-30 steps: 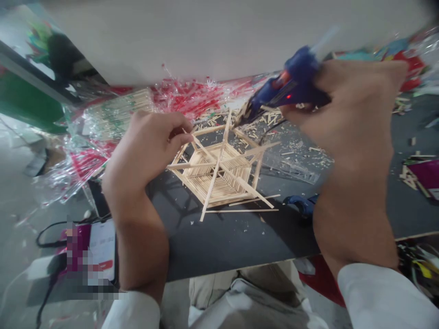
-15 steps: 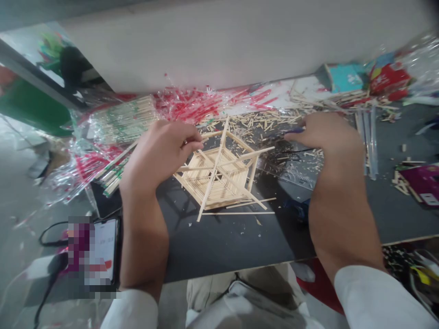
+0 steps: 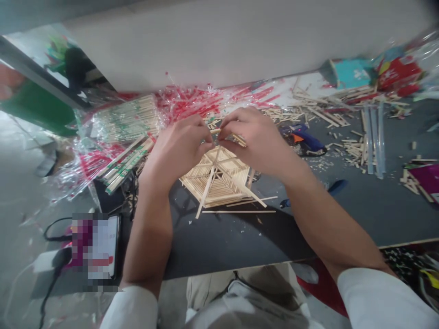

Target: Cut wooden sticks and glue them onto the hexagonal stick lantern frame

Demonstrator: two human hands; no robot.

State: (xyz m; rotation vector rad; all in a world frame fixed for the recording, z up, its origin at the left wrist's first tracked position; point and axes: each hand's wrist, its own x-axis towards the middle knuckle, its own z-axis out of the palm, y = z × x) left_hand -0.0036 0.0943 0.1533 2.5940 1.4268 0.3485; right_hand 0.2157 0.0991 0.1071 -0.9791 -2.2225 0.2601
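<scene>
I see the dark table [image 3: 233, 244], then the hexagonal stick frame [image 3: 228, 185], one long stick [image 3: 206, 188] running near-left toward its far corner. Left hand [image 3: 181, 148] and right hand [image 3: 257, 141] flank that corner, equally close, fingers curled; can't tell what either pinches.

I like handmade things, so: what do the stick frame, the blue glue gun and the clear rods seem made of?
Stick frame: probably bare wood, judging by its pale, matt look.
Blue glue gun: likely hard plastic, from its smooth, moulded-looking body.
Clear rods: perhaps plastic or solid glue; translucent, faintly shiny.
</scene>
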